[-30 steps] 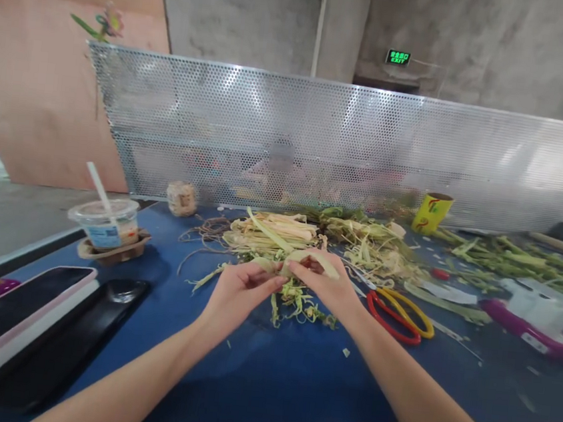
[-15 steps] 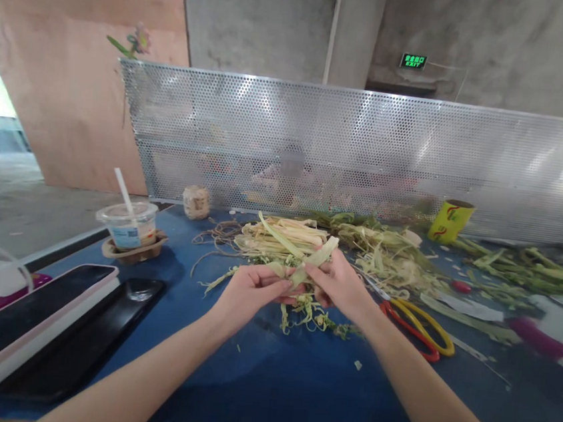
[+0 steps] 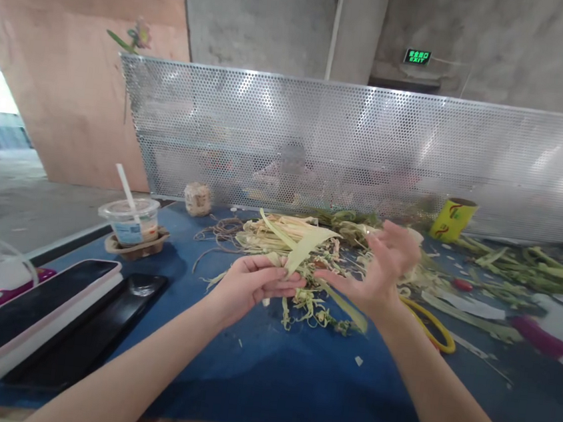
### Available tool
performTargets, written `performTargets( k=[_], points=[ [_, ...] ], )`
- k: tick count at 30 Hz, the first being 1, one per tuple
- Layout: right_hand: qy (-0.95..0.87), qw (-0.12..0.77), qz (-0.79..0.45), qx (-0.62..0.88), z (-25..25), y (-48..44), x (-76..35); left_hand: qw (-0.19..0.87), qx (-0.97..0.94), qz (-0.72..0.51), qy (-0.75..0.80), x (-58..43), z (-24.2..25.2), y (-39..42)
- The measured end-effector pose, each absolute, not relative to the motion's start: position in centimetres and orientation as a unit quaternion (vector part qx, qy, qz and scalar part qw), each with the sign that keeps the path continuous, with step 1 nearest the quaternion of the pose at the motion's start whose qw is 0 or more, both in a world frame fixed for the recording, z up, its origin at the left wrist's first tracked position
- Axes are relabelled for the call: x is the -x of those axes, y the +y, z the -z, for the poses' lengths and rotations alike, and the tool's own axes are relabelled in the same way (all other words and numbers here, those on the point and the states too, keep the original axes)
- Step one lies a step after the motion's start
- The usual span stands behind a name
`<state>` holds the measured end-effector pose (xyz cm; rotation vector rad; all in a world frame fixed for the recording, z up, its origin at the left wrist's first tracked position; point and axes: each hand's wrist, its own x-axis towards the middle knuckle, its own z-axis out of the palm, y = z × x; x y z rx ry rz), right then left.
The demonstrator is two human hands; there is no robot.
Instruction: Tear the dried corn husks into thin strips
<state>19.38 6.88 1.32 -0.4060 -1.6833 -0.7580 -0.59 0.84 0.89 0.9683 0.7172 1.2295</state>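
My left hand (image 3: 249, 285) is closed on a pale green leaf strip (image 3: 307, 244) that sticks up and to the right from its fingers. My right hand (image 3: 381, 268) is lifted beside it with the fingers spread and curved, holding nothing I can see. A long green strip (image 3: 346, 308) trails down under the right hand. Both hands hover over a heap of cut leaf strips (image 3: 289, 235) and green shreds (image 3: 311, 311) on the blue table (image 3: 269, 371).
Yellow-and-red scissors (image 3: 433, 328) lie right of my right wrist. At the left stand a plastic cup with a straw (image 3: 130, 218), a phone (image 3: 24, 308) and a black tray (image 3: 98, 326). A yellow cup (image 3: 452, 219) and more green stalks (image 3: 537, 268) are at the right. A perforated metal screen (image 3: 343, 150) closes the back.
My right hand has let go of the leaf and pulled up and to the right with its fingers spread. The left hand keeps the strip, now standing free.
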Motion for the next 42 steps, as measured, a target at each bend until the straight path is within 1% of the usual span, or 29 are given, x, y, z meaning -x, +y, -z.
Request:
performTargets(
  k=[2, 5, 9, 11, 13, 17, 20, 23, 27, 30, 37, 42],
  points=[
    [-0.717, 0.566, 0.371, 0.164, -1.3, 6.4, -19.5, 0.661, -0.423, -0.539, 0.306, 0.7, -0.9, 0.9],
    [-0.734, 0.499, 0.426, 0.175, -1.3, 5.7, -19.6, 0.683, -0.408, -0.528, 0.298, 0.7, -0.9, 0.9],
    [-0.749, 0.468, 0.437, 0.172, -1.4, 5.4, -19.5, 0.698, -0.397, -0.508, 0.311, 0.7, -0.9, 0.9],
    [-0.765, 0.459, 0.420, 0.167, -1.4, 5.4, -19.6, 0.696, -0.405, -0.501, 0.317, 0.7, -0.9, 0.8],
    [-0.796, 0.435, 0.387, 0.165, -1.4, 5.4, -19.7, 0.695, -0.420, -0.490, 0.317, 0.7, -0.9, 0.7],
    [-0.874, 0.360, 0.285, 0.161, -1.5, 5.2, -19.6, 0.678, -0.478, -0.458, 0.318, 0.7, -1.0, 0.6],
    [-0.896, 0.363, 0.216, 0.139, -1.8, 5.1, -19.3, 0.662, -0.498, -0.456, 0.326, 0.8, -1.0, 0.5],
    [-0.894, 0.379, 0.203, 0.124, -2.0, 5.1, -19.2, 0.653, -0.499, -0.463, 0.331, 0.8, -1.0, 0.5],
    [-0.906, 0.344, 0.211, 0.125, -2.3, 4.5, -19.2, 0.650, -0.497, -0.460, 0.344, 0.9, -1.0, 0.5],
    [-0.919, 0.330, 0.187, 0.103, -2.5, 4.3, -19.0, 0.646, -0.495, -0.464, 0.350, 0.9, -1.1, 0.6],
    [-0.939, 0.344, -0.003, 0.020, -2.0, 6.5, -18.4, 0.569, -0.563, -0.463, 0.381, 0.6, -1.1, 0.7],
    [-0.926, 0.317, -0.163, 0.123, -2.2, 6.1, -18.8, 0.519, -0.599, -0.454, 0.407, 0.5, -1.2, 0.5]
  ],
)
